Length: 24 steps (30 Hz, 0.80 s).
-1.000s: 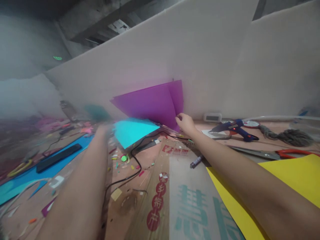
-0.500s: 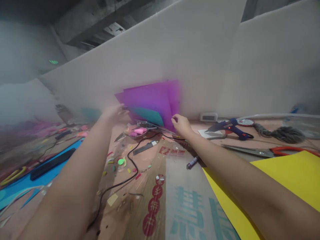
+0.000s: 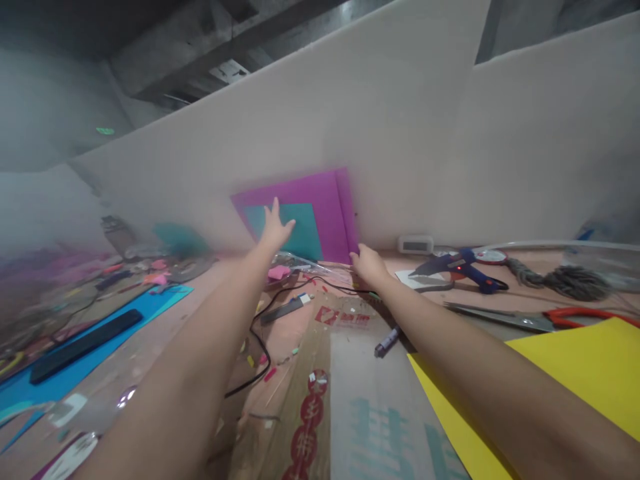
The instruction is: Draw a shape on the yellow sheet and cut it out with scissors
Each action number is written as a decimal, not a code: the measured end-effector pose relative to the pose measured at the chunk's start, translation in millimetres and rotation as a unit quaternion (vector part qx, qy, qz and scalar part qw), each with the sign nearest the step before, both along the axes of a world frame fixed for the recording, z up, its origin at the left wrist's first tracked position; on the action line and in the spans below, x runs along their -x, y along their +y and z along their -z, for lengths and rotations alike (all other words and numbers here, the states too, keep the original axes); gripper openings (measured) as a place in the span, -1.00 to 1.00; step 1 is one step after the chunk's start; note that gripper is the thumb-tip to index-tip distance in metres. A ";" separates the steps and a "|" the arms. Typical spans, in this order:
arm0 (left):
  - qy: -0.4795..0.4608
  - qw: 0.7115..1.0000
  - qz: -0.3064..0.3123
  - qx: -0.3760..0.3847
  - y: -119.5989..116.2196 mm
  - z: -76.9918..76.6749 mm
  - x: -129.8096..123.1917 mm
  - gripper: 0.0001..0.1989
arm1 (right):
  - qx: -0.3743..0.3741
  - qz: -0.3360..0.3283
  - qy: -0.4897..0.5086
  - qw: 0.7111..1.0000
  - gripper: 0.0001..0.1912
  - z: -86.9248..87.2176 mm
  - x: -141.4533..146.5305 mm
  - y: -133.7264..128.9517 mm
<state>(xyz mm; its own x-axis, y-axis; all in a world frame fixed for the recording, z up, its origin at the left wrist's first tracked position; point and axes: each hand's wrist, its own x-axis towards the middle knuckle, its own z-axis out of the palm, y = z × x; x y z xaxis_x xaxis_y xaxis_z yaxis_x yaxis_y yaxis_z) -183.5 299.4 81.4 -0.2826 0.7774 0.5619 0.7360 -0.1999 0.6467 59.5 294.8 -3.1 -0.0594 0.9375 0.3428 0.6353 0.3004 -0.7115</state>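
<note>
Purple rectangular sheets (image 3: 330, 200), at least two, one overlapping the other, standing tilted at the far middle of the scene; behind them the long pale partition (image 3: 415, 133) cuts across on a slant; in front spreads the pinkish tabletop (image 3: 200, 290), scattered with scraps! Next in size, at the near middle, comes a flat brown cardboard piece (image 3: 363, 360) printed with red circles and teal characters; to its right, the bright yellow sheet (image 3: 575, 373), passing under the right forearm; away on the left, a blue sheet (image 3: 107, 345) with a long black bar (image 3: 85, 347) lying across it; and against the purple, a smaller teal rectangular sheet (image 3: 303, 230)!

Now the red-handled metal scissors (image 3: 535, 321), lying on the right; just beyond them, a dark blue glue gun (image 3: 463, 268) with a red light glowing; and the hands, well apart from each other; the left hand (image 3: 277, 229) is splayed wide in front of the teal sheet, fingers spread, contact hard to judge; the right hand (image 3: 371, 267) is curled at the lower right corner of the purple sheets, though whether it pinches them, I cannot tell!

Down to the small stuff: a white device (image 3: 416, 245) with a dark display, far right of the sheets; a purplish marker (image 3: 387, 342) on the cardboard; a pink lump (image 3: 279, 273) near the left wrist.
</note>
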 end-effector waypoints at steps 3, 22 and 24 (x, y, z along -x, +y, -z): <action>0.103 0.995 -0.004 -0.009 -4.5 14.7 -18.4 -0.06 | 0.016 -0.052 -0.008 0.998 -0.76 6.8 9.4 3.4; 0.208 0.976 -0.003 0.062 -24.7 23.0 -34.6 -0.16 | -0.076 -0.038 0.135 0.987 -0.74 -69.8 9.3 -19.3; 0.228 0.971 0.023 0.065 -48.3 20.3 -45.6 -0.23 | -0.140 -0.103 0.184 0.967 -0.76 -100.8 14.5 -35.7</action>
